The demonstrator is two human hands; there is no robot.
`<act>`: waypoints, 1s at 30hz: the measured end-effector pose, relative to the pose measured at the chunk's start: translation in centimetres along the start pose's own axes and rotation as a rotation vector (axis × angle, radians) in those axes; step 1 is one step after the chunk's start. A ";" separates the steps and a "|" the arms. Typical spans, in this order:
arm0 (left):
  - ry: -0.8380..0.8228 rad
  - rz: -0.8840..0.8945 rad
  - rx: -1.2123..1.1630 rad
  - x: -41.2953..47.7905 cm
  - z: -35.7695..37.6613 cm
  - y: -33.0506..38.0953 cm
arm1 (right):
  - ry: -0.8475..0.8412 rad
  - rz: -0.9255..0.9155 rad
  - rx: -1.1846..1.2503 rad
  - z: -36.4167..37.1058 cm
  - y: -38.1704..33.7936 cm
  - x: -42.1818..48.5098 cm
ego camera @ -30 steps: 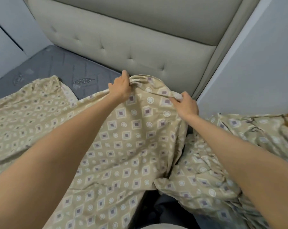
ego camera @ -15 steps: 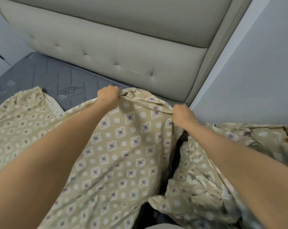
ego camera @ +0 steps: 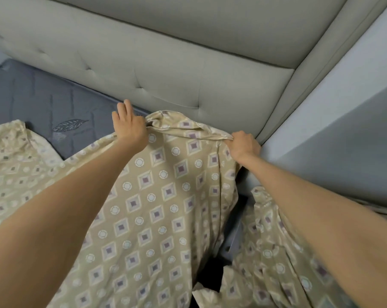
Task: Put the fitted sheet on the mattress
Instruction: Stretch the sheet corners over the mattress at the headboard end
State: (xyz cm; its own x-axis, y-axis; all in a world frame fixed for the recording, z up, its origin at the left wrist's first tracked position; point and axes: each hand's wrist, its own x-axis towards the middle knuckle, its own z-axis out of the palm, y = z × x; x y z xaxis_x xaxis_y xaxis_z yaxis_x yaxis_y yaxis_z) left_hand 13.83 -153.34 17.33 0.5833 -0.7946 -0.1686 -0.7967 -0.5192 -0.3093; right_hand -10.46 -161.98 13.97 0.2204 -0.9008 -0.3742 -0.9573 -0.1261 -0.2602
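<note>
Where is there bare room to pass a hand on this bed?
Bare grey mattress shows only at upper left, bordered by the headboard, the fitted sheet edge and the left hand. A narrow dark gap runs below the right hand, beside the wall. Elsewhere the sheet covers the bed.

The fitted sheet (ego camera: pixel 157 196) is tan, printed with rows of cream diamonds holding purple squares, set between white rings; the mattress (ego camera: pixel 43 103) is slate grey with a stitched leaf motif; the tufted headboard (ego camera: pixel 188 70) is pale grey-green; the wall (ego camera: pixel 343 112) is pale blue-grey
</note>
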 end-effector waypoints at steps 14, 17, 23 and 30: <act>-0.232 -0.305 -0.667 4.5 7.1 5.2 | -0.324 0.165 0.990 8.3 1.1 5.8; -0.240 -0.469 -0.953 5.0 9.2 6.9 | -0.323 0.263 1.073 10.0 2.2 6.3; -0.213 -0.050 -0.720 3.6 14.9 10.6 | -0.358 0.258 0.352 14.5 6.2 6.9; -0.315 0.325 -0.448 4.6 19.2 15.7 | -0.441 0.119 -0.126 18.2 8.6 7.2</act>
State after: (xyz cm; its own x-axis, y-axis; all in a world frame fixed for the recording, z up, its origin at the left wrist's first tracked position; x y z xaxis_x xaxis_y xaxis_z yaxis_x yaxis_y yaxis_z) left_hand 7.05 -159.05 -6.29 0.2648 -0.8386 -0.4760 -0.8899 -0.4026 0.2144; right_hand -13.69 -162.00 -7.17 0.1401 -0.6532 -0.7441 -0.9900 -0.1065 -0.0929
